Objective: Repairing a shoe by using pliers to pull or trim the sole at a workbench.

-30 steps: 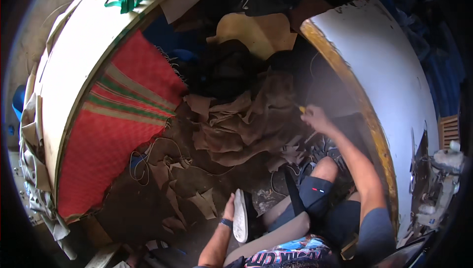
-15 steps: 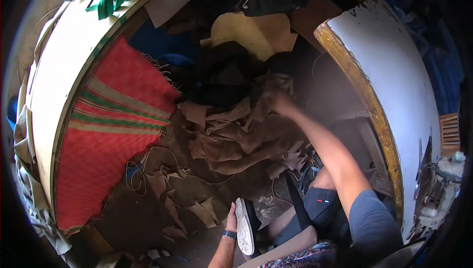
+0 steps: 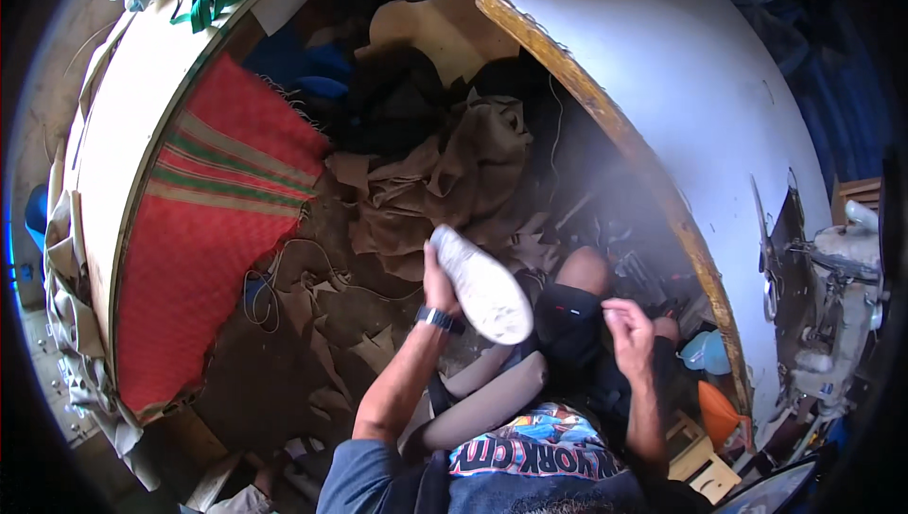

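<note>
While you sit low among the scraps, this is how things lie:

Left hand: your left hand (image 3: 438, 278) is clamped on the white shoe sole (image 3: 480, 284), gripping its near long edge with the thumb side hidden behind it.
Sole: it is raised clear of the floor, tilted, its pale flat face turned up toward you, just above your knee.
Right hand: your right hand (image 3: 629, 336) hangs free beside the black knee pad (image 3: 567, 320), fingers loosely curled and holding nothing that you can see.
Hands to each other: well apart, the knee between them.
Floor ahead: a heap of brown leather pieces (image 3: 445, 188) lies beyond the sole.
Left side: a red striped mat (image 3: 203, 240) hangs off a pale board.
Right side: a white tabletop (image 3: 700, 88) with a yellow rim curves past your right arm.
</note>
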A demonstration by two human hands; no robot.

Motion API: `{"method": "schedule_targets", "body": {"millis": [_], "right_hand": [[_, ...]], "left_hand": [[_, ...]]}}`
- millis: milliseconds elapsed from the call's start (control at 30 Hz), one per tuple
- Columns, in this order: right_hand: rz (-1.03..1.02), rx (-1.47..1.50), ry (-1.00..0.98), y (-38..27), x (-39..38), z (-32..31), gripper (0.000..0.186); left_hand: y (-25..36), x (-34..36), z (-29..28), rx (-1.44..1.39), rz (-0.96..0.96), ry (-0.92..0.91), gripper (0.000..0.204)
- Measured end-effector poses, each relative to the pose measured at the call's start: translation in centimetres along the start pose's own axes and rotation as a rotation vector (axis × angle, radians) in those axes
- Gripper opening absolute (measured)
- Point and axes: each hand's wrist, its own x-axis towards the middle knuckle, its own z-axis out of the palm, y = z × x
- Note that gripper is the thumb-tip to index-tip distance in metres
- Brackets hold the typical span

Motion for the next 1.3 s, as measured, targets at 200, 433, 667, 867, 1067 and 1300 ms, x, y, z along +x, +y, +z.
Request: {"method": "schedule_targets", "body": {"millis": [200, 433, 667, 867, 1067, 1300], "right_hand": [[-0.167, -0.226, -0.371, -14.4, 1.9, 1.4, 0.061], [-0.338, 0.323, -0.041, -23.0, 11.2, -3.9, 0.045], [-0.41, 0.206, 0.152, -23.9, 27.2, -2.8, 0.044], [-0.442, 0.401, -0.056, -24.9, 27.0, -1.2, 0.037], [-0.458, 0.272, 0.033, -23.9, 26.9, -3.9, 0.033], [-0.483, 0.297, -0.119, -23.7, 27.6, -4.2, 0.045]], "left_hand": [[-0.8, -8.0, 18.0, 0.197, 0.28, -0.39, 0.061], [3.4, 0.1, 18.2, 0.791, 0.794, -0.506, 0.042], [8.2, 20.6, 3.3, 1.504, 0.944, -0.165, 0.03], [19.9, 35.0, -4.4, 1.777, 0.403, -0.168, 0.04], [8.5, 41.1, 4.0, 2.656, 1.136, -0.111, 0.033], [11.7, 43.9, -0.4, 2.732, 0.812, 0.237, 0.034]]}}
